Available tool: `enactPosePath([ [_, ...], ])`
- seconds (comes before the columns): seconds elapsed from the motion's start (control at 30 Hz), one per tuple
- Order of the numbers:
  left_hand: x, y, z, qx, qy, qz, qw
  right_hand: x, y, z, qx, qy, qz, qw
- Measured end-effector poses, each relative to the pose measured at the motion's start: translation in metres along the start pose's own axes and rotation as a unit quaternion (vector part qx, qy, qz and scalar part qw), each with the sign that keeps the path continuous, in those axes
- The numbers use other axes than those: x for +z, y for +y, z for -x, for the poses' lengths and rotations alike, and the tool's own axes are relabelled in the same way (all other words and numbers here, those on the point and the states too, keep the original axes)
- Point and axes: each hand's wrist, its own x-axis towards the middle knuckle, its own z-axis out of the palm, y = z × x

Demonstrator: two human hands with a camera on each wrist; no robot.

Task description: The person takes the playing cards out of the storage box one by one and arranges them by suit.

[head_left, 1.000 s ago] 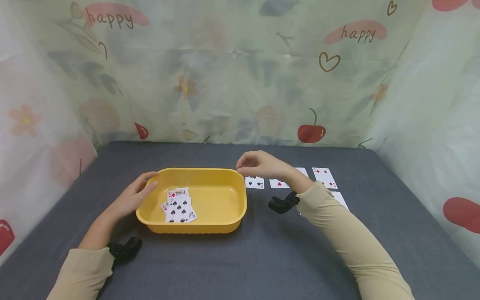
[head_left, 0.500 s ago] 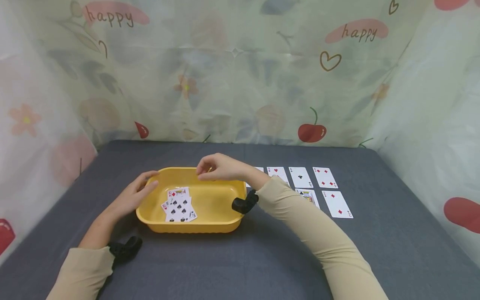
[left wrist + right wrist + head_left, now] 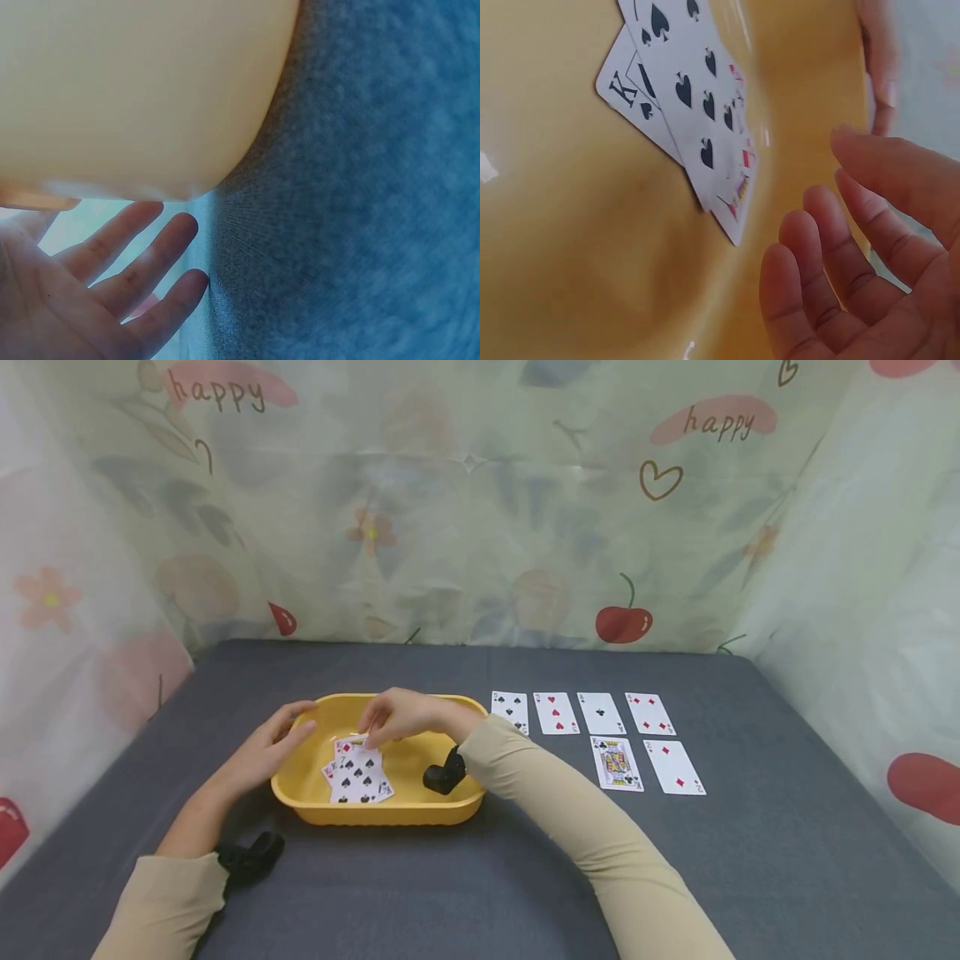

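Observation:
A yellow tray (image 3: 384, 816) holds a small overlapping pile of playing cards. On top lies the seven of spades (image 3: 357, 777), with a red king (image 3: 347, 747) showing behind it. The right wrist view shows a king of spades (image 3: 622, 90) under the seven. My right hand (image 3: 401, 714) hovers inside the tray over the back of the pile, fingers loosely bent and holding nothing. My left hand (image 3: 262, 752) rests at the tray's left rim; in the left wrist view its fingers (image 3: 154, 266) are spread beside the outer wall.
To the right on the dark cloth lie the five of spades (image 3: 510, 710), three of hearts (image 3: 555, 713), ace of clubs (image 3: 601, 714) and four of diamonds (image 3: 650, 714). Nearer are the king of clubs (image 3: 617, 764) and two of diamonds (image 3: 674, 768). A patterned curtain (image 3: 465, 552) stands behind.
My right hand has travelled left from the tray's right rim and come down into the tray by the pile, uncovering the cards on the right. The left hand stays put.

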Motion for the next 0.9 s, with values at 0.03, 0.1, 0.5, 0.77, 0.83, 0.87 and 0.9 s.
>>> enactPosePath([
  [0.03,0.000,0.000,0.000,0.000,0.000,0.000,1.0000,0.001,0.000,-0.002,0.005,-0.004,0.002,1.000],
  [0.1,0.000,0.000,0.000,-0.001,-0.001,-0.001,1.0000,0.004,0.001,-0.005,0.012,-0.010,0.009,1.000],
  [0.5,0.000,0.000,0.000,-0.012,-0.003,0.000,0.9999,0.016,0.007,-0.016,0.022,-0.016,0.090,0.996],
  [0.77,0.000,-0.001,0.000,-0.003,-0.001,0.003,1.0000,0.021,0.006,-0.014,0.046,-0.022,0.138,0.989],
  [0.83,0.000,-0.001,0.000,-0.002,0.000,0.003,1.0000,0.022,0.006,-0.014,0.054,-0.024,0.142,0.988],
  [0.87,0.000,-0.001,0.000,-0.001,0.000,0.003,1.0000,0.022,0.006,-0.014,0.058,-0.026,0.142,0.988],
  [0.9,0.000,-0.001,0.000,-0.001,0.000,0.002,1.0000,0.022,0.007,-0.014,0.061,-0.028,0.142,0.988],
])
